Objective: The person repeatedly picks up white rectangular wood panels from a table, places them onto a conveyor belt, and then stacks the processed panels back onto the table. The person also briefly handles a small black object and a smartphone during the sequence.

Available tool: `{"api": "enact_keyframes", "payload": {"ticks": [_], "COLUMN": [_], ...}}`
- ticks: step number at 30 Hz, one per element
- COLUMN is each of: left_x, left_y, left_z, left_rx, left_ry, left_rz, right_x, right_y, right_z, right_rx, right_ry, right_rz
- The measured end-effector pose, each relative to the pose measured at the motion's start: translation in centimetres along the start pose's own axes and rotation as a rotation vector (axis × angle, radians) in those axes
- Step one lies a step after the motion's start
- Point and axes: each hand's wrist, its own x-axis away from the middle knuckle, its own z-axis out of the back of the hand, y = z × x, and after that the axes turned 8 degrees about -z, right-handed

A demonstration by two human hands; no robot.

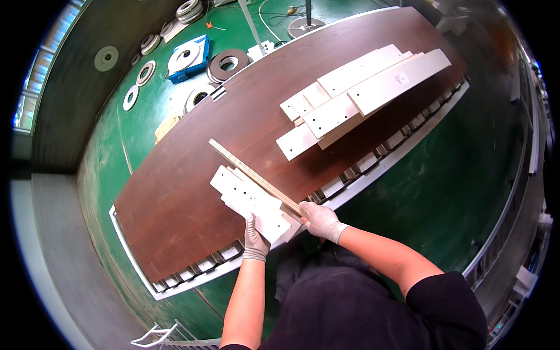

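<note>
My left hand (255, 240), in a pale work glove, grips the near left side of a stack of white boards (248, 195) with small dark holes. Its thumb points up along the stack's edge, and the other fingers are mostly hidden. My right hand (322, 221), gloved too, is closed on the near end of a long narrow board (256, 177). That board stands on its edge along the stack's right side, its layered edge facing up. Both rest on a dark brown wood-grain panel (169, 192), with their near ends at its front edge.
Farther right on the panel lies a larger pile of white boards (350, 93), some with holes. Metal rollers (364, 163) and a white frame run along the near edge. Beyond, on the green floor, are several edging rolls (227, 64), a blue box (189, 58) and a round stand base (305, 27).
</note>
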Motion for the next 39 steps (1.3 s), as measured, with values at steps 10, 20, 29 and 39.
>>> {"api": "enact_keyframes", "payload": {"ticks": [10,20,29,39], "left_x": [-4.2,-10.0,-24.1,-32.0], "left_y": [-2.6,4.0,14.9,17.9], "left_z": [0.5,-3.5,-6.5,-12.4], "left_rx": [-0.003,-0.147,-0.318,-0.318], "left_ry": [-0.003,-0.088,-0.188,-0.11], "left_rz": [-0.138,-0.233,-0.059,-0.081], "right_x": [2.2,14.3,20.7,25.1], "right_y": [4.4,5.1,9.1,18.3], "right_z": [7.5,9.7,12.1,15.7], "right_rx": [-0.127,-0.911,-0.803,-0.884], "right_ry": [0.189,0.471,0.819,1.014], "right_rz": [-0.017,-0.208,-0.323,-0.524]}}
